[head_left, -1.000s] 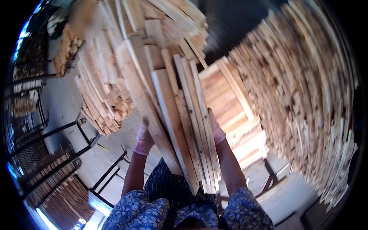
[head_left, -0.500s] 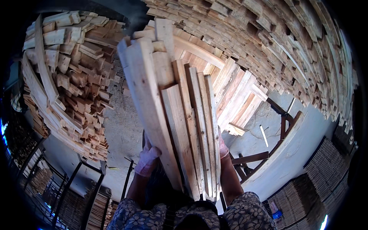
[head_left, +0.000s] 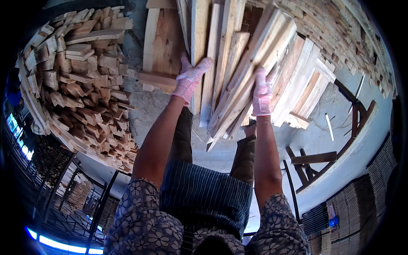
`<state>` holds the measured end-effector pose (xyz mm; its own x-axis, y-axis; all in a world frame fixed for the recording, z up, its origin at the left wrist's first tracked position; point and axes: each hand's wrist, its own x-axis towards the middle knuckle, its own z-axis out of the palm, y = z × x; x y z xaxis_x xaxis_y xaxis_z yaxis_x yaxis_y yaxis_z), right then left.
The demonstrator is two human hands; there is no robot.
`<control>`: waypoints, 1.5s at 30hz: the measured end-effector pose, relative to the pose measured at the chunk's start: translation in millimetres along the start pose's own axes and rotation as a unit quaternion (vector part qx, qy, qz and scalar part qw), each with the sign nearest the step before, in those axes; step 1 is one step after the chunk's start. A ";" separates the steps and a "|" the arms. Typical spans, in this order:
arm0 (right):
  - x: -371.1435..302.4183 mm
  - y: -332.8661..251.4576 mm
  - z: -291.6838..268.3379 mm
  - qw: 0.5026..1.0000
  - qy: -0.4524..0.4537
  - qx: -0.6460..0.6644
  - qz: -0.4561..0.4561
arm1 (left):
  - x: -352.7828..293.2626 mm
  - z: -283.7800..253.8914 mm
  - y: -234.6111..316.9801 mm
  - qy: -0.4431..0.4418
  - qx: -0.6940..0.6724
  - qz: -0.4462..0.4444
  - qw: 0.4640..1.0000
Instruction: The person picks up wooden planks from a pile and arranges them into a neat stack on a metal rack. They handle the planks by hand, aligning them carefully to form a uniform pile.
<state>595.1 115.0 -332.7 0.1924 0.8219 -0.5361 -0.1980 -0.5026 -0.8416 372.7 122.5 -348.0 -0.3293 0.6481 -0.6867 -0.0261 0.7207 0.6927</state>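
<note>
Left grip point(head_left: 194, 78) straddles the wooden strips point(head_left: 244, 74), thumb splayed; right grip point(head_left: 262, 91) braces opposite, closure unclear, presumably keeping that fanned bundle together over stacked boards point(head_left: 163, 42).

Pale, narrow wooden slats point(head_left: 244, 78) form a loose, uneven fan.

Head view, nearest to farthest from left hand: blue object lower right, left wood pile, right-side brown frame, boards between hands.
1. Boards: touching left hand.
2. Wood pile: left side.
3. Brown frame: right side.
4. Blue object: lower right.
</note>
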 end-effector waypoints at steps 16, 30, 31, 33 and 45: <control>40.1 1.4 -90.3 0.968 -0.036 -0.226 0.099 | -66.6 78.7 5.0 0.119 0.458 0.118 0.873; 122.6 35.5 -404.8 0.967 0.086 -0.180 0.158 | -52.3 68.5 -14.1 0.143 0.422 0.196 0.874; 128.8 44.5 -425.0 0.969 0.057 -0.172 0.165 | -44.8 61.4 -21.4 0.127 0.415 0.243 0.867; 134.0 72.4 -434.9 0.975 0.051 -0.196 0.094 | -48.4 70.8 -15.2 0.114 0.347 0.219 0.905; 118.9 71.0 -338.1 0.786 0.167 -0.593 0.056 | -61.6 81.3 -5.0 0.148 0.479 0.205 0.841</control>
<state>928.9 86.4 -478.4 0.5174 0.7385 -0.4323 0.7652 -0.6255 -0.1527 469.9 98.9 -327.1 -0.3499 0.9027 -0.2503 0.8722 0.4115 0.2646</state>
